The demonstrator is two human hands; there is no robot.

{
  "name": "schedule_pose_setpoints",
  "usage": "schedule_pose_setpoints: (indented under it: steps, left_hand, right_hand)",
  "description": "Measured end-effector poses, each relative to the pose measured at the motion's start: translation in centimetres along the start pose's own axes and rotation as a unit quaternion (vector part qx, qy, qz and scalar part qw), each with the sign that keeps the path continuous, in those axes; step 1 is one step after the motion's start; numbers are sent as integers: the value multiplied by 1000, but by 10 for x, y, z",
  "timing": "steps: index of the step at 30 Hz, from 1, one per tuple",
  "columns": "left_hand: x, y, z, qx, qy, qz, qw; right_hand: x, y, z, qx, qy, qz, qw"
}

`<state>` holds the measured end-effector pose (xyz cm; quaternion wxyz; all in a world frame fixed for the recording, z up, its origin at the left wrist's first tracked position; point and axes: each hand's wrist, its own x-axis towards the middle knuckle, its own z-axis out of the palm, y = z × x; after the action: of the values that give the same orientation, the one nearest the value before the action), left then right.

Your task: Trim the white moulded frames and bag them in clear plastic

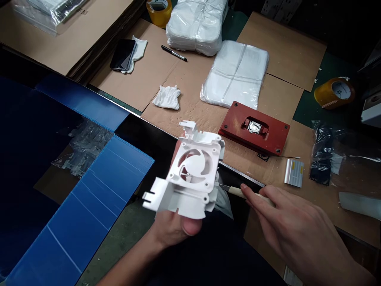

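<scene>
My left hand (175,228) is closed around a white plastic fan housing (195,163), held up in front of the table edge from below. The housing has a round opening with curved vanes, screw holes and several clips; most of my left fingers are hidden behind it. In my right hand (293,224) is a slim knife (236,192) with a cream handle, gripped between thumb and fingers. Its thin metal blade points left and meets the right edge of the housing, though exact contact is hard to make out.
Behind the housing, a red fixture block (253,141) holds a small metallic piece. Bundled clear bags (238,73), a marker (174,53), a phone (122,55) and a tape roll (335,93) lie on cardboard. A blue corrugated bin (110,182) with bagged parts stands left.
</scene>
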<state>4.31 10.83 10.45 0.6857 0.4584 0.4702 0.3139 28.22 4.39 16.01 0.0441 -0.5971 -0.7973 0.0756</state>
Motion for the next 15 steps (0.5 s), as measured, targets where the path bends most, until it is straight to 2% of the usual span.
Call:
schedule_pose_setpoints:
  steps: [3, 8, 12, 15]
  left_hand:
    - [9, 7, 8, 14, -10, 60, 998]
    - [16, 17, 19, 62, 14, 133, 989]
    - [15, 15, 20, 59, 45, 109, 991]
    - [19, 14, 16, 6, 78, 86, 993]
  right_hand:
    - [-5, -3, 7, -2, 35, -8, 999]
    - [-13, -4, 17, 24, 61, -17, 998]
    - [-15, 6, 15, 41, 86, 6, 995]
    - [-16, 17, 19, 19, 73, 46, 996]
